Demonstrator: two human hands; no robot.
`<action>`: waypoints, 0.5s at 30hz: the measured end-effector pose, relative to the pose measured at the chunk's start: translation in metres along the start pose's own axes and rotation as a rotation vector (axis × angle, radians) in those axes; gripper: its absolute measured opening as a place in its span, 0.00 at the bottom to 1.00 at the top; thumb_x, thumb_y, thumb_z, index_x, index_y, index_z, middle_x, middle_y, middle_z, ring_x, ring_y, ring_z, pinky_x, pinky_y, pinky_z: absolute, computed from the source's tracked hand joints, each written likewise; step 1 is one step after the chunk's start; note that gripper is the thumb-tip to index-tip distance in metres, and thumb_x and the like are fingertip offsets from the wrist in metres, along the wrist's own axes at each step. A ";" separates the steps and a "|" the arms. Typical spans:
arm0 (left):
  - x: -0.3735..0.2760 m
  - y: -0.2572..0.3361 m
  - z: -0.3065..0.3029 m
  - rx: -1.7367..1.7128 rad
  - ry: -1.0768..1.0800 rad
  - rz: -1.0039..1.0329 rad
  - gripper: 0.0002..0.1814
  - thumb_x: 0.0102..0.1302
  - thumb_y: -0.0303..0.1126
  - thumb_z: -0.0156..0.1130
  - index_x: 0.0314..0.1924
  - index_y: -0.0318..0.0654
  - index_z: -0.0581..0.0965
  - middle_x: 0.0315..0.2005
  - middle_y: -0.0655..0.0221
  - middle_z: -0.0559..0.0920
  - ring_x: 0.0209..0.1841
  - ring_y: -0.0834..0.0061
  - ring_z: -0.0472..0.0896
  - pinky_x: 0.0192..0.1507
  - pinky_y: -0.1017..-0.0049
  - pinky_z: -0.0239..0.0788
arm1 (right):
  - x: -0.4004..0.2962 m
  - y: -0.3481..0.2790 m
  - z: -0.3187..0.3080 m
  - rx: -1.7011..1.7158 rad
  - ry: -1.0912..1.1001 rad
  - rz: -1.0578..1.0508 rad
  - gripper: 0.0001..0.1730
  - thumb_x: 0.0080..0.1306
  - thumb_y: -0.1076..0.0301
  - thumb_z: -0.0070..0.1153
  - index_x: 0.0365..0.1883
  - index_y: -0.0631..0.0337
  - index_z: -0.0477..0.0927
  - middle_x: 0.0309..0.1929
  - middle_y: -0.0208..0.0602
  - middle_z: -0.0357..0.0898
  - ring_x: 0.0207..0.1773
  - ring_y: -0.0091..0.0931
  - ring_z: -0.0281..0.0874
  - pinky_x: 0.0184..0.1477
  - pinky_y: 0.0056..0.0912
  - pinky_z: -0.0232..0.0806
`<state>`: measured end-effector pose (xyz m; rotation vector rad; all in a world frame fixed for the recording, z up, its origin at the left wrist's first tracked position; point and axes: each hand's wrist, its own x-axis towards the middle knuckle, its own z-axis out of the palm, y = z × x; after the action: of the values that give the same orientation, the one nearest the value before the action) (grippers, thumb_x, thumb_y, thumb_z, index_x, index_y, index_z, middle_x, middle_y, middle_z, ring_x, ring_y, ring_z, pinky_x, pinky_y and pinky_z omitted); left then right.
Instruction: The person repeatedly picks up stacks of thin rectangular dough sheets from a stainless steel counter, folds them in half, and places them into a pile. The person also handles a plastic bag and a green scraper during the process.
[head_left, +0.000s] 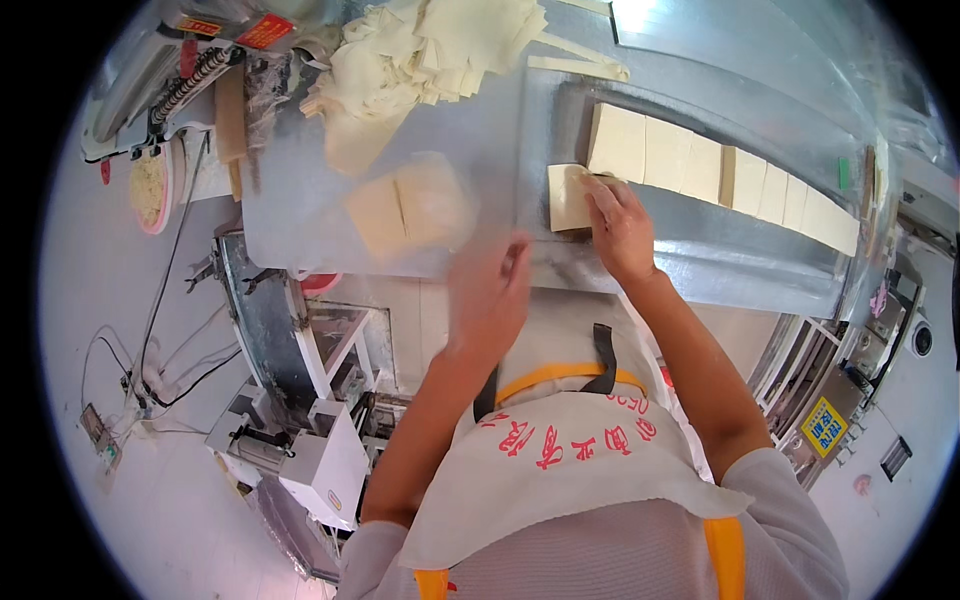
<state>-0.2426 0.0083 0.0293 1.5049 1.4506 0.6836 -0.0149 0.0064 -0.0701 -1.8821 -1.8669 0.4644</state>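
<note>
My right hand (621, 229) has its fingers on the right side of a pale square of dough sheet (568, 199), at the left end of a shallow metal tray (720, 240). Whether this is one sheet or a thin stack is not clear. Beyond it, a row of stacked dough squares (664, 156) runs to the right along the tray. My left hand (489, 289) is blurred over the table's near edge, fingers curled, apart from the dough. Ahead of it lie two blurred dough squares (405, 202), side by side on the metal table (292, 217).
Loose dough sheets (420, 60) are heaped at the back, with dough strips (577, 67) beside them. A wooden rolling pin (229, 120) and a machine with a spring (187, 86) stand at the left. A pink-rimmed bowl (152, 187) holds crumbly matter. Cables (161, 315) trail on the floor.
</note>
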 end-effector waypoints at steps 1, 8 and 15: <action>0.015 -0.001 0.015 0.029 -0.011 0.011 0.07 0.70 0.20 0.69 0.47 0.36 0.83 0.39 0.63 0.85 0.37 0.67 0.85 0.43 0.70 0.78 | 0.001 0.002 0.004 0.012 0.022 -0.043 0.18 0.71 0.75 0.61 0.59 0.55 0.85 0.50 0.42 0.85 0.51 0.44 0.84 0.48 0.45 0.78; 0.095 -0.047 0.073 0.213 -0.020 0.208 0.11 0.68 0.22 0.70 0.49 0.38 0.83 0.42 0.61 0.85 0.42 0.62 0.85 0.48 0.63 0.78 | 0.002 0.018 0.010 0.008 0.009 -0.023 0.09 0.71 0.71 0.64 0.49 0.57 0.85 0.50 0.40 0.84 0.49 0.43 0.86 0.45 0.45 0.78; 0.101 -0.042 0.093 0.402 -0.157 0.079 0.19 0.63 0.29 0.76 0.54 0.41 0.81 0.53 0.61 0.81 0.63 0.52 0.75 0.65 0.57 0.70 | -0.028 -0.002 -0.077 0.305 -0.044 0.331 0.06 0.76 0.73 0.62 0.50 0.59 0.81 0.48 0.39 0.86 0.48 0.34 0.86 0.50 0.34 0.77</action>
<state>-0.1651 0.0804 -0.0674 1.8855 1.4710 0.3179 0.0239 -0.0278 -0.0062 -1.9797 -1.4132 0.8527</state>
